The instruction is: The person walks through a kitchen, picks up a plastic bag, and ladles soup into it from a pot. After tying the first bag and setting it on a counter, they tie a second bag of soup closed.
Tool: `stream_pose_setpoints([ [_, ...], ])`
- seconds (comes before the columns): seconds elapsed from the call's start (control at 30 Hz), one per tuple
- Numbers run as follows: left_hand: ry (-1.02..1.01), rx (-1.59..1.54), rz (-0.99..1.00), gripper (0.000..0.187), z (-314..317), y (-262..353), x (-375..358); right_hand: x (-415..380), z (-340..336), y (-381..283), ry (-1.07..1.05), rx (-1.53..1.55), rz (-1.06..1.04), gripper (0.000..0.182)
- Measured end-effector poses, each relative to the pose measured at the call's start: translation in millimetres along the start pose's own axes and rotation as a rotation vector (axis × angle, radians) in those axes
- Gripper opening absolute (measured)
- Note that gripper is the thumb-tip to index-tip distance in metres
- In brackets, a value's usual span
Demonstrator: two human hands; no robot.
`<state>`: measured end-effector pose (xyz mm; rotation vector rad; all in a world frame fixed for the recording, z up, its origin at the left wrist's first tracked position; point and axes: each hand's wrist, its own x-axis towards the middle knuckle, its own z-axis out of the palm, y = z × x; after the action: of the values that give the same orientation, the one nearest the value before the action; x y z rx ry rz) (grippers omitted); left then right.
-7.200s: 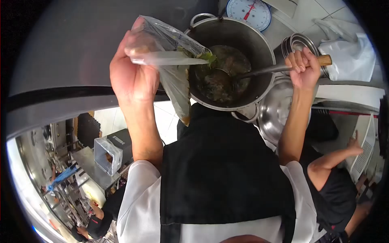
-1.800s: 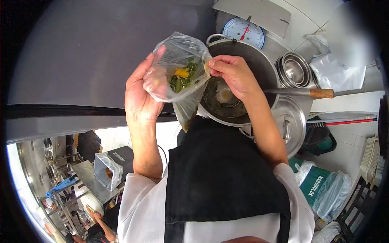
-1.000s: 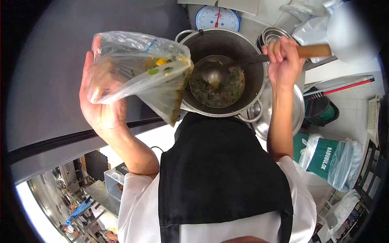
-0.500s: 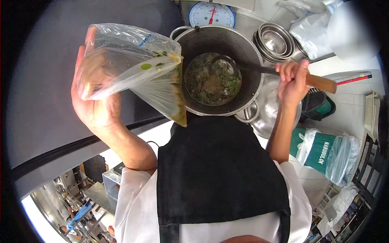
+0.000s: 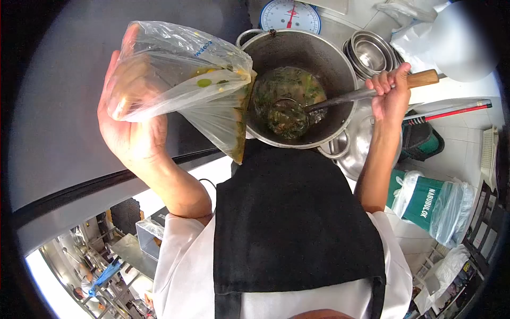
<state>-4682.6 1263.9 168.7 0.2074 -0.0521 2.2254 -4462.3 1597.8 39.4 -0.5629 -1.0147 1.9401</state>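
Observation:
My left hand [image 5: 135, 141] holds up a clear plastic bag [image 5: 186, 90] by its mouth, with its fingers seen through the film. Yellowish liquid with green leaf bits sits in the bag's lower corner, beside the pot's left rim. My right hand [image 5: 390, 95] is wrapped around the handle of a ladle [image 5: 345, 99], whose wooden end sticks out past the fist. The ladle's bowl is down in leafy green soup [image 5: 297, 80] inside a deep metal pot [image 5: 332, 58].
A dial scale [image 5: 290, 16] stands behind the pot. Stacked metal bowls [image 5: 372, 53] are at the back right, near a shiny metal lid [image 5: 361, 143]. A green bin [image 5: 419, 196] lined with plastic stands at the right. Along the left runs a dark grey surface [image 5: 64, 106].
The ladle's bowl has moved toward me and lower in the pot, and its handle has swung upward at my right hand. The bag stays raised. The whole view has shifted slightly.

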Motion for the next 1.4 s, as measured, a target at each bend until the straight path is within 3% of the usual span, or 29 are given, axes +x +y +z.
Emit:
stream_pose_setpoints([
  [0.17, -0.019, -0.03, 0.0, 0.056, -1, -2, 0, -11, 6, -20, -0.2, 0.051, 0.009, 0.052],
  [0.23, -0.009, -0.025, -0.007, 0.056, -2, 1, 1, -20, 8, -29, -0.521, 0.191, 0.024, 0.052],
  [0.4, 0.01, -0.005, -0.012, 0.056, -1, -3, 5, -49, 25, -62, -0.8, 0.131, -0.04, 0.054],
  [0.57, 0.018, -0.008, -0.033, 0.055, -2, -11, 8, -55, 19, -84, -0.704, 0.16, -0.085, 0.05],
  [0.67, 0.031, -0.009, -0.049, 0.054, -3, -13, 11, -21, 2, -84, -0.138, 0.087, -0.071, 0.042],
  [0.83, 0.038, 0.033, -0.051, 0.05, -8, -17, 19, 41, -35, -55, 0.358, 0.059, 0.052, 0.049],
  [0.97, 0.048, 0.028, -0.052, 0.045, -8, -22, 25, 63, -35, -82, 0.371, 0.05, -0.037, 0.05],
  [1.13, 0.044, 0.118, -0.023, 0.04, -15, -21, 33, 98, 7, -161, 0.314, -0.005, -0.214, 0.044],
  [1.23, 0.094, 0.206, 0.016, 0.037, -15, -22, 38, 122, 44, -205, 0.258, -0.026, -0.329, 0.043],
  [1.3, 0.131, 0.212, 0.054, 0.035, -15, -24, 42, 144, 52, -232, 0.114, -0.004, -0.375, 0.035],
  [1.4, 0.181, 0.305, 0.108, 0.034, -17, -30, 49, 155, 80, -262, -0.05, 0.34, -0.26, 0.029],
])
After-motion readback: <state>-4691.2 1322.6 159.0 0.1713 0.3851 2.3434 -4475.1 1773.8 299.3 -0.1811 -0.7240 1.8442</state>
